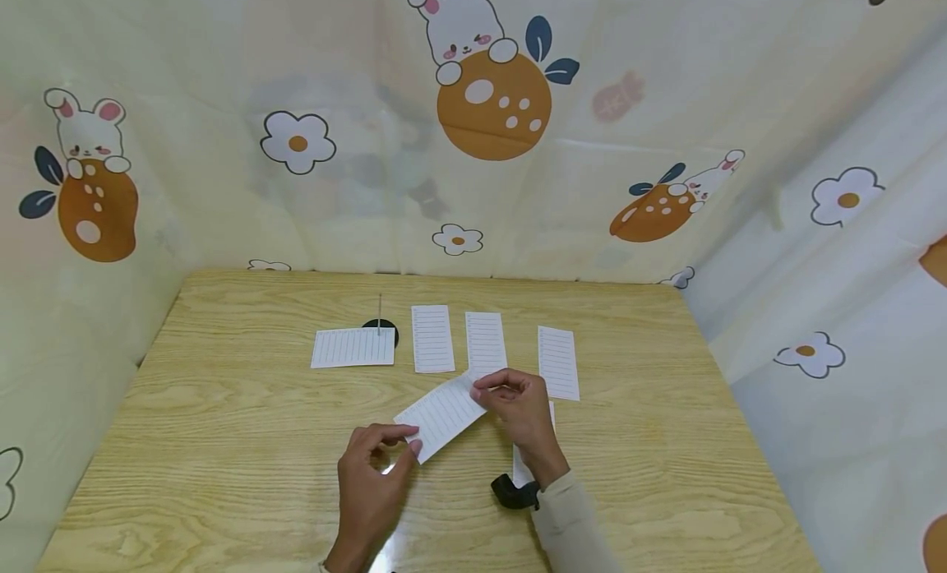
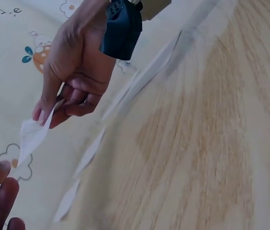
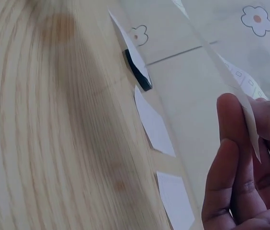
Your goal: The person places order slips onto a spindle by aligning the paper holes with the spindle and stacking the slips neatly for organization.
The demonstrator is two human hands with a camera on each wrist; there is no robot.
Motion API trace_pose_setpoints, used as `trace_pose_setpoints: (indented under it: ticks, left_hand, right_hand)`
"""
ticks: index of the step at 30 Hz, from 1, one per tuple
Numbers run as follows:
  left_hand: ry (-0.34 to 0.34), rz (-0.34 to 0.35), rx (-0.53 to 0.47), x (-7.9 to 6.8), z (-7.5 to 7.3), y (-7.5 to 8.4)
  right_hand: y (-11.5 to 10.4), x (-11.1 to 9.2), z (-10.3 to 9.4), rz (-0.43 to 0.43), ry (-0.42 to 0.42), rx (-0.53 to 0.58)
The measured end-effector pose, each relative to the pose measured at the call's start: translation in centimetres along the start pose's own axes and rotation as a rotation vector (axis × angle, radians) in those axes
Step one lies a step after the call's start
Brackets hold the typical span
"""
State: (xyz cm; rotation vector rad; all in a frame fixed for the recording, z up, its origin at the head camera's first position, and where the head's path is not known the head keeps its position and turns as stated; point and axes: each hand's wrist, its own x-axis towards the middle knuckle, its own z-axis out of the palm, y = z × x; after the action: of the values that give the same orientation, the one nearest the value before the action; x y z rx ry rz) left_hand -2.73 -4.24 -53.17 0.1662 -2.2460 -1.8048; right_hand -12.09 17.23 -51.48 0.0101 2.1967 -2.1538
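A white lined paper slip [image 1: 441, 417] is held above the wooden table, tilted, between my two hands. My left hand [image 1: 373, 478] pinches its lower left end between thumb and fingers. At the upper right end, my right hand [image 1: 521, 413] pinches it too, and the right wrist view shows the slip [image 3: 240, 91] edge-on between thumb and fingers. Behind them stands a paper spike [image 1: 381, 306], a thin upright rod on a black round base. Another lined slip [image 1: 351, 348] lies sideways at the spike, covering part of the base; whether the rod pierces it I cannot tell.
Further lined slips lie on the table: one [image 1: 432, 339] right of the spike, another [image 1: 485, 343] beside it, one [image 1: 558, 363] farther right. A slip [image 1: 522, 466] is partly hidden under my right arm. Patterned curtains [image 1: 355, 203] border the table [image 1: 222, 458].
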Motion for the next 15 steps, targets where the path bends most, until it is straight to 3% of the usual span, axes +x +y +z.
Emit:
trace_pose_setpoints:
  ticks: [10, 15]
  left_hand:
    - [0.085, 0.009, -0.030, 0.1, -0.3, 0.2]
    - [0.116, 0.023, -0.034, 0.1, -0.6, 0.3]
  right_hand:
    - [-0.6, -0.4, 1.2, -0.006, 0.024, 0.051]
    - [-0.7, -0.5, 1.4, -0.023, -0.010, 0.052]
